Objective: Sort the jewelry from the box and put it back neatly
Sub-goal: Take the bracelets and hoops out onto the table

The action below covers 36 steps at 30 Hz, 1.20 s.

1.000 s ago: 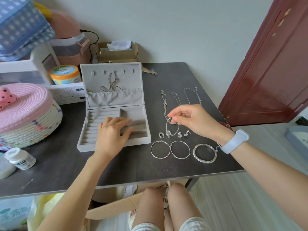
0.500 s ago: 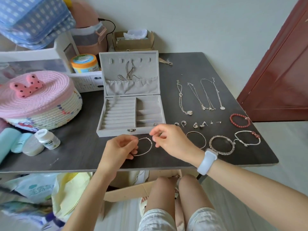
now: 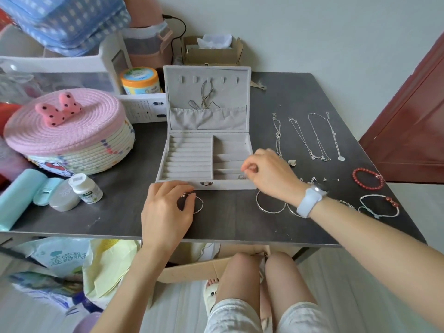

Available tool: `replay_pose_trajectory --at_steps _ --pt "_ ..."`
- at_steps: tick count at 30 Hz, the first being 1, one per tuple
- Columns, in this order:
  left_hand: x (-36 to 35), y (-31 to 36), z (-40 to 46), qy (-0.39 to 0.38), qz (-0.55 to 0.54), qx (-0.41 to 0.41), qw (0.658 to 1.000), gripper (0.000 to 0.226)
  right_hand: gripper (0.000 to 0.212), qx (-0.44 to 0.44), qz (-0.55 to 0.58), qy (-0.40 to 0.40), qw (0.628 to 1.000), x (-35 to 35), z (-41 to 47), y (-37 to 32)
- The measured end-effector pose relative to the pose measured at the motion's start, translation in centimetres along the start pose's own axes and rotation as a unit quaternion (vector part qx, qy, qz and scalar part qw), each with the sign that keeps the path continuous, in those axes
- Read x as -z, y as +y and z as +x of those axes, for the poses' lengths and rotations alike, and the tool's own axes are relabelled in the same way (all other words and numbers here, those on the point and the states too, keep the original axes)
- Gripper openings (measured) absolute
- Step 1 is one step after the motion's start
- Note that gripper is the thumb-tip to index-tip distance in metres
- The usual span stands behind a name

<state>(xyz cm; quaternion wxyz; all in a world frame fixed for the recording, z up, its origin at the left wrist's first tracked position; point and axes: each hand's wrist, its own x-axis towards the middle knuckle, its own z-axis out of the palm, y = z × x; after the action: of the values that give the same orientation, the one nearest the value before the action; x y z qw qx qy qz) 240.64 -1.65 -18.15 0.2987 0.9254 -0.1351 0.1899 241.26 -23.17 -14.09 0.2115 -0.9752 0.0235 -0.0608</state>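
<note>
Left hand (image 3: 168, 207) palm-down, fingers curled, pinching; right hand (image 3: 269, 174) reaching forward, fingertips pinched, wrist bent.

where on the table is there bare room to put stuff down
Bare: the front strip of table between the pill bottle and left hand, and the back right beyond the necklaces. Crowded: the baskets on the left, and jewelry right of the box.

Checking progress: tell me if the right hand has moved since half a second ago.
Yes. The right hand went from in front of the jewelry box up to its front right compartment.
</note>
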Motion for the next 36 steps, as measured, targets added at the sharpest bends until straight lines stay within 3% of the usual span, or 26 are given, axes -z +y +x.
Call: replay_pose_trajectory --at_steps 2,5,10,15,21,26,28,32,36 --pt "-0.1 0.2 0.5 0.024 0.003 -0.023 0.999 0.016 0.017 -0.008 -0.03 -0.062 0.998 0.9 1.3 0.4" --pt "-0.4 0.7 1.7 -0.003 0.028 -0.055 0.998 0.03 0.016 0.023 -0.098 -0.112 0.989 1.5 2.4 -0.4" --pt "-2.4 0.5 2.9 -0.119 0.096 -0.061 0.986 0.059 0.013 0.111 -0.271 -0.115 0.949 0.9 3.1 -1.7" --pt "-2.9 0.1 2.6 -0.107 0.109 -0.066 0.986 0.059 0.016 0.154 -0.298 -0.146 0.931 1.0 3.3 -1.5" --pt "-2.8 0.1 2.7 -0.109 0.095 -0.057 0.988 0.063 0.013 0.135 -0.188 -0.196 0.953 1.6 3.8 -0.2" --pt "-2.9 0.2 2.9 -0.109 0.055 -0.039 0.992 0.069 0.012 0.044 0.058 -0.162 0.984 3.0 3.3 -0.2" --pt "-2.7 0.4 3.1 -0.107 0.009 -0.008 0.994 0.063 0.018 0.021 0.157 -0.147 0.976 3.8 3.3 -0.4" --pt "-1.6 1.9 3.5 -0.043 -0.132 0.052 0.989 0.028 0.02 0.019 0.285 -0.127 0.95 5.7 3.0 -1.1" --pt "-0.2 4.8 3.7 -0.101 -0.314 0.087 0.94 0.021 0.02 0.038 0.343 -0.116 0.931 7.0 2.4 -2.0"
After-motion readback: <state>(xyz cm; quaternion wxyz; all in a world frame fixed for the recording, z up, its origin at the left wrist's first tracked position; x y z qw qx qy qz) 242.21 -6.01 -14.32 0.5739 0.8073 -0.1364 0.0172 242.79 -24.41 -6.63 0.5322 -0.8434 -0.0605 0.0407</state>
